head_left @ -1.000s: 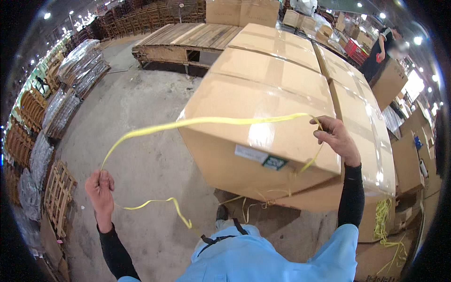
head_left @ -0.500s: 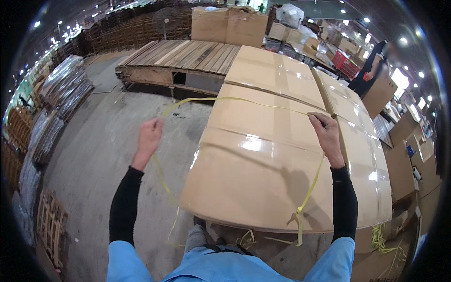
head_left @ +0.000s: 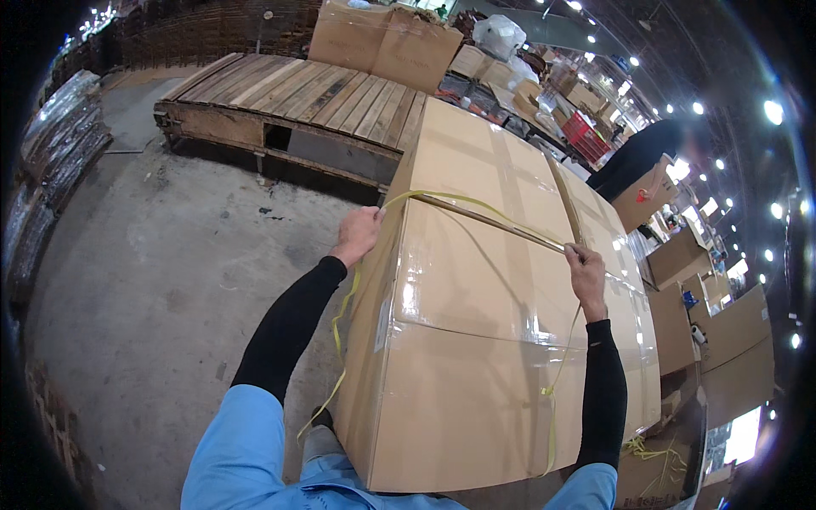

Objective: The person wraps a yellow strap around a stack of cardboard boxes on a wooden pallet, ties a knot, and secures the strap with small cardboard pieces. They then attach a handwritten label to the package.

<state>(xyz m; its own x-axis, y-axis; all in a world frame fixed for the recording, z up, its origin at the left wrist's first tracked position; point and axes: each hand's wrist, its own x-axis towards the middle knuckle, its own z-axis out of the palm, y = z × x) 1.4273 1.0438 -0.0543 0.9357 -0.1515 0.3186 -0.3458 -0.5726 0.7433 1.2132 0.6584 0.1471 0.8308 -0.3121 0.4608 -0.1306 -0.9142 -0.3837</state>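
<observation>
A thin yellow plastic strap arcs between my two hands, above the taped tops of large brown cardboard boxes. My left hand is closed on the strap near the left edge of the boxes, and a loose end dangles below it along the box side. On the right, my right hand pinches the strap over the box top. Its other length hangs from that hand down across the front box. Clear tape shines on the cardboard.
A slatted wooden platform stands beyond the boxes, with another large carton on it. Far right, a person in dark clothes bends over a box. A red crate and wrapped stacks stand around the concrete floor.
My left hand has moved right, from over the floor to the boxes' left edge, still holding the strap. My view has shifted and tilted. The person at far right has bent down.
</observation>
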